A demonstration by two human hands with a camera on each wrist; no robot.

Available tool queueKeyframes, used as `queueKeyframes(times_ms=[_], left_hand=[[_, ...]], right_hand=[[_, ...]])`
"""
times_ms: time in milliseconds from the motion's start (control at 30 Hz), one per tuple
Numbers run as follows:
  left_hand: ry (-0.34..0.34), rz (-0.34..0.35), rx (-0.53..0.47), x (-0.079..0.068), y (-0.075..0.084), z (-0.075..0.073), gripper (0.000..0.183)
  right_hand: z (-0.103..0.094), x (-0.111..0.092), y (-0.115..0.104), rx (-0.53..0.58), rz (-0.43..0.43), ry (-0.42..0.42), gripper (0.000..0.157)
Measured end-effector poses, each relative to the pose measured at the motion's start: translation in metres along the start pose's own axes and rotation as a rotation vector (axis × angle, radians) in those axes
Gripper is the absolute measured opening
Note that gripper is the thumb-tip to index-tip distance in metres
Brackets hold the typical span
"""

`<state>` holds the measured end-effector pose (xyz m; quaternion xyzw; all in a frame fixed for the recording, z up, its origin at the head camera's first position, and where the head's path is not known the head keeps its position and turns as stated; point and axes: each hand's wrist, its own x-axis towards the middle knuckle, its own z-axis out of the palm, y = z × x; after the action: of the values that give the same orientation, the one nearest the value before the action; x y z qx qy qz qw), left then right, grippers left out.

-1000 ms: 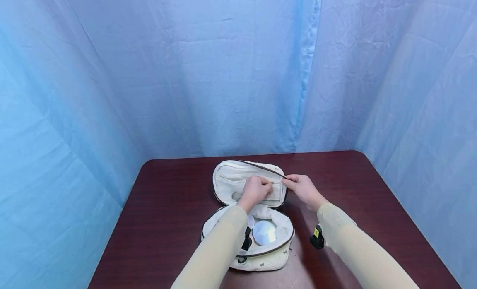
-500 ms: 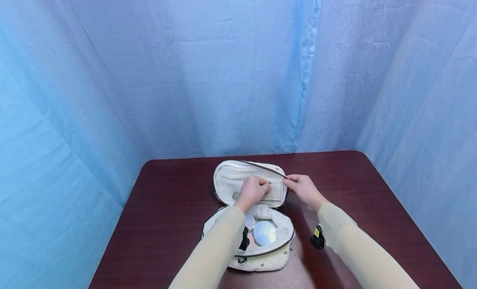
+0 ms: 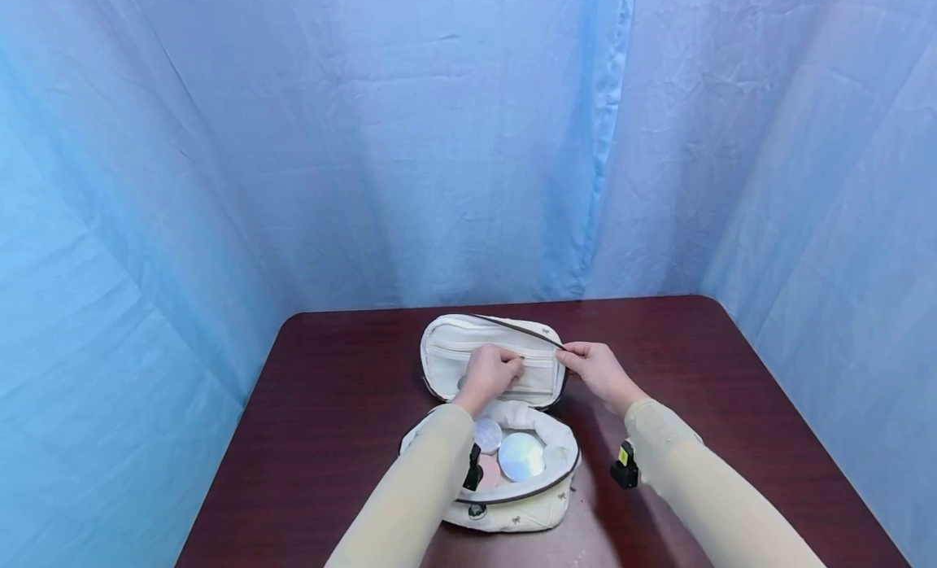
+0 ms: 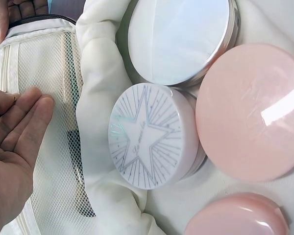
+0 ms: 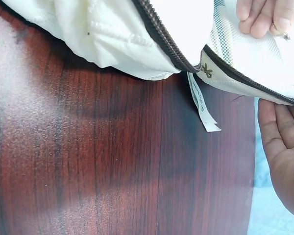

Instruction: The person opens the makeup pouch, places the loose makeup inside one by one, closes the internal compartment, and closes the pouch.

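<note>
A cream cosmetic bag [image 3: 540, 513] lies with its lid [image 3: 448, 334] folded back. Inside the lid is a mesh pocket [image 4: 51, 181] with a slim brush-like item [image 4: 74, 147] behind the mesh. My left hand [image 3: 489, 374] pinches the small zipper pull [image 5: 286, 35] of this pocket. At the lid's right edge, my right hand [image 3: 599, 374] grips the dark-zippered rim between thumb and fingers. The bag's body holds a shiny silver round case [image 4: 171, 39], a white jar with a star on its lid [image 4: 144, 137], a pink round case [image 4: 250, 112] and a smaller pink item [image 4: 237, 218].
The bag stands on a dark red wooden table [image 3: 329, 438]. Blue curtains [image 3: 454, 145] hang behind the table and at both sides. A white fabric tag [image 5: 202, 105] sticks out from the bag's side.
My left hand has slid a little to the left along the lid pocket's zipper. More of the bag's contents show beside the left forearm. My right hand has stayed at the lid's edge.
</note>
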<state>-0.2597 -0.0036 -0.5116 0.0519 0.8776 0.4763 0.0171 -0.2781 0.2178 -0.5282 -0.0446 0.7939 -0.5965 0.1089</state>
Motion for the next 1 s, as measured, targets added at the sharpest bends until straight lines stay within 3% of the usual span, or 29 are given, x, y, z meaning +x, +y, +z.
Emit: queueKeyframes(times_ms=[600, 1000], left_hand=[[0.0, -0.008, -0.023, -0.001, -0.01, -0.011, 0.042], [0.018, 0.008, 0.005, -0.002, -0.014, -0.015, 0.025]], right_hand=[[0.0, 0.0, -0.002, -0.01, 0.01, -0.001, 0.037], [-0.002, -0.001, 0.001, -0.019, 0.006, 0.001, 0.037]])
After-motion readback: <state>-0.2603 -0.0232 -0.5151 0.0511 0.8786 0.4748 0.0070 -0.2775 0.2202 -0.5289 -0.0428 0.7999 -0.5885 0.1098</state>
